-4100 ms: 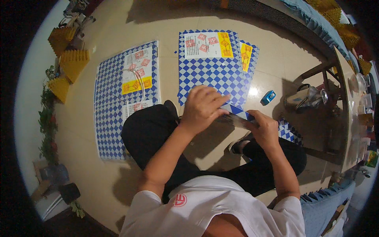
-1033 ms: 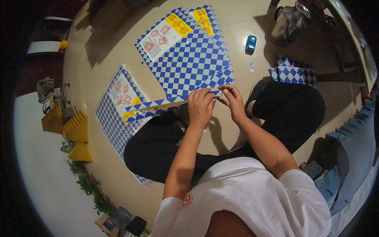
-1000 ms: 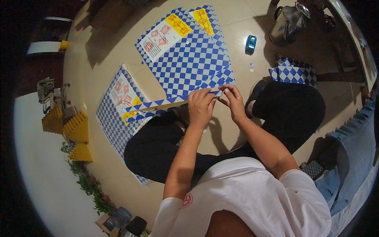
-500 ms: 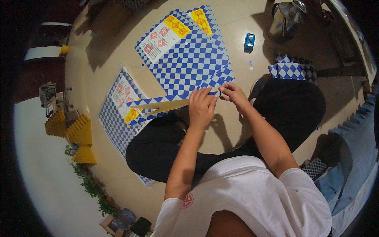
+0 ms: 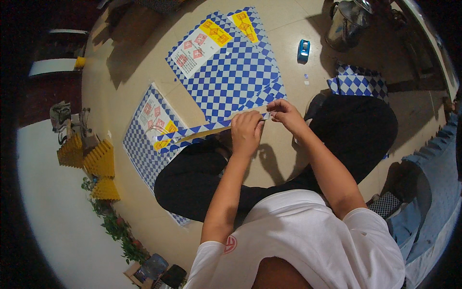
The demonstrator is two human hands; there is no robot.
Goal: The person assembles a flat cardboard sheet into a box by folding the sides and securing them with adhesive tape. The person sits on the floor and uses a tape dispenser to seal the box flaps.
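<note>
A long folded piece of blue-and-white checkered cardboard (image 5: 199, 128), tan on its inner face, is held edge-on over my lap. My left hand (image 5: 247, 134) is closed around it near its right end. At that end, the thumb and fingertips of my right hand (image 5: 287, 117) pinch the corner; any small thing between them is too small to make out. The folded piece's left end gapes a little above a stack of checkered sheets (image 5: 142, 139) by my left leg. Beyond my hands lie larger checkered sheets (image 5: 231, 79) with white and yellow printed panels.
A blue tape dispenser (image 5: 303, 51) stands on the floor, with small paper scraps (image 5: 306, 83) nearby. Folded checkered pieces (image 5: 361, 84) lie past my right knee. A metal pot (image 5: 347, 26) is at the far right; yellow pleated objects (image 5: 98, 159) and plants (image 5: 115, 226) line the left wall.
The left end of the folded cardboard has dropped slightly and its gap has narrowed. My right fingers have shifted a little at the corner, while my left hand stays almost in place.
</note>
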